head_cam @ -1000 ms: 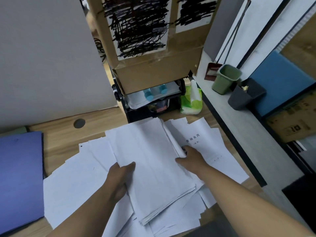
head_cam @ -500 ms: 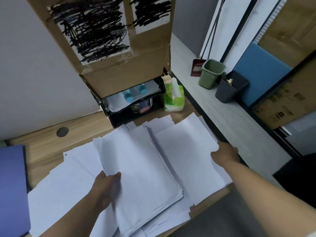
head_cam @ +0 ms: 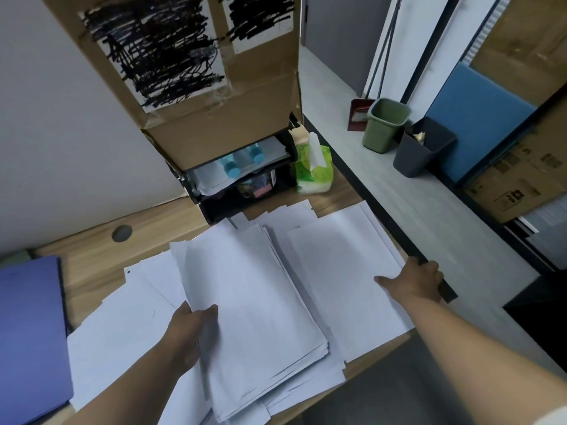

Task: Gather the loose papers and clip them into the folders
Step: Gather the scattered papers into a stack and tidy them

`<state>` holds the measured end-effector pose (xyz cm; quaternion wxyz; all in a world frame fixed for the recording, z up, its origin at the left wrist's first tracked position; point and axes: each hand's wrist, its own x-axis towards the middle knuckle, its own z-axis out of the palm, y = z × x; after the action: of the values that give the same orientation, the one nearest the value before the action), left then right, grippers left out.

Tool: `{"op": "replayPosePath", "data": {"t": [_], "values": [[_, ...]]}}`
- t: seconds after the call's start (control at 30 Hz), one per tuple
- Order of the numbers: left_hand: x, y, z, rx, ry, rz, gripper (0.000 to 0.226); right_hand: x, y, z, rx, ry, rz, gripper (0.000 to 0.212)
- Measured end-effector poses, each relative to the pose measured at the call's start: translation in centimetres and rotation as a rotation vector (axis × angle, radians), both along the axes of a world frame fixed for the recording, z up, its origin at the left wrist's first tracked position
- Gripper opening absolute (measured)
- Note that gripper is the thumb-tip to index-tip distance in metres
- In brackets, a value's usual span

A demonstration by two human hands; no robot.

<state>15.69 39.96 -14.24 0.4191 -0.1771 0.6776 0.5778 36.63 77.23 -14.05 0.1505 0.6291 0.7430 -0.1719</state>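
White papers cover most of the desk (head_cam: 92, 240). At its centre lies a thick stack (head_cam: 251, 302), tilted so that its far end points to 11 o'clock. The left hand (head_cam: 187, 329) grips the stack's left edge at 8 o'clock: the thumb lies on the top sheet and the fingers are hidden under the pile. Loose sheets (head_cam: 343, 271) fan out from beneath the stack on both sides, overlapping and askew; those at 3 o'clock reach the desk's dark right edge. There the right hand (head_cam: 414, 280) rests, its thumb stretched flat on the top sheet and its fingers bent over the desk edge. Whether they pinch any paper cannot be told. A blue folder (head_cam: 27, 332) lies closed and flat at 9 o'clock, at the desk's left edge, with loose sheets just beside it. At 12 o'clock a black tray (head_cam: 245, 191) holding papers stands under a tall cardboard box (head_cam: 245, 118), and a green pack of tissues (head_cam: 314, 170) sits just right of the tray. On the floor at 1 o'clock stand a green bin (head_cam: 383, 124) and a grey bin (head_cam: 420, 148), side by side.
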Motion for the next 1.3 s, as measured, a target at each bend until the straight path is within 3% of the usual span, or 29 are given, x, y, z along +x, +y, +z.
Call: {"op": "replayPosePath", "data": {"t": [0.2,0.23,0.3,0.37,0.43,0.5,0.57,0.63,0.73,0.8,0.87,0.9,0.97,1.0,1.17,1.3], "values": [[0.2,-1.5,1.3,0.026,0.001,-0.055,0.034,-0.1,-0.4,0.2,-0.089,0.062,-0.13,0.101],[0.2,-2.1,1.7,0.038,0.004,-0.061,0.039,-0.2,-0.5,0.2,-0.129,0.088,-0.143,0.096],[0.1,-3.1,2.4,0.052,0.017,-0.074,0.051,-0.2,-0.6,0.5,-0.185,0.18,-0.1,0.062],[0.0,-4.8,3.0,0.072,0.022,-0.05,0.045,-0.7,-1.2,0.9,-0.164,0.332,-0.039,0.031],[0.0,-6.5,3.0,0.065,0.014,-0.007,0.035,-1.3,-1.9,1.7,-0.163,0.575,-0.089,0.033],[-0.1,-8.8,2.7,0.016,0.044,0.036,0.041,-2.3,-2.7,2.8,-0.293,0.86,-0.226,0.04],[-0.1,-10.9,1.9,-0.058,0.061,0.092,0.041,-3.3,-3.2,3.4,-0.481,1.008,-0.352,0.036],[0.0,-12.5,1.3,-0.155,0.078,0.157,0.037,-4.3,-4.2,4.5,-0.729,0.984,-0.464,0.01],[0.6,-13.9,1.5,-0.255,0.081,0.227,0.038,-6.0,-6.9,4.7,-0.9,0.932,-0.471,0.015],[1.1,-14.3,1.8,-0.313,0.088,0.258,0.034,-7.7,-9.5,4.8,-0.866,0.933,-0.357,0.018],[1.2,-14.3,2.2,-0.457,0.159,0.254,0.031,-9.3,-12.2,4.7,-0.79,0.921,-0.141,0.053],[1.2,-14.4,2.3,-0.572,0.203,0.221,0.037,-10.0,-13.5,5.3,-0.704,0.897,-0.019,0.056],[1.3,-14.5,2.8,-0.8,0.236,0.145,0.053,-11.4,-15.9,5.0,-0.437,0.783,0.216,0.025],[1.4,-14.3,3.0,-0.838,0.222,0.139,0.058,-11.6,-16.3,4.5,-0.323,0.748,0.261,0.029],[1.2,-12.7,2.7,-0.821,0.179,0.138,0.054,-13.0,-18.3,5.2,-0.289,0.698,0.403,0.032],[0.9,-11.7,1.8,-0.698,0.273,0.059,0.019,-14.1,-18.6,6.5,-0.598,0.819,0.209,0.018]]}}
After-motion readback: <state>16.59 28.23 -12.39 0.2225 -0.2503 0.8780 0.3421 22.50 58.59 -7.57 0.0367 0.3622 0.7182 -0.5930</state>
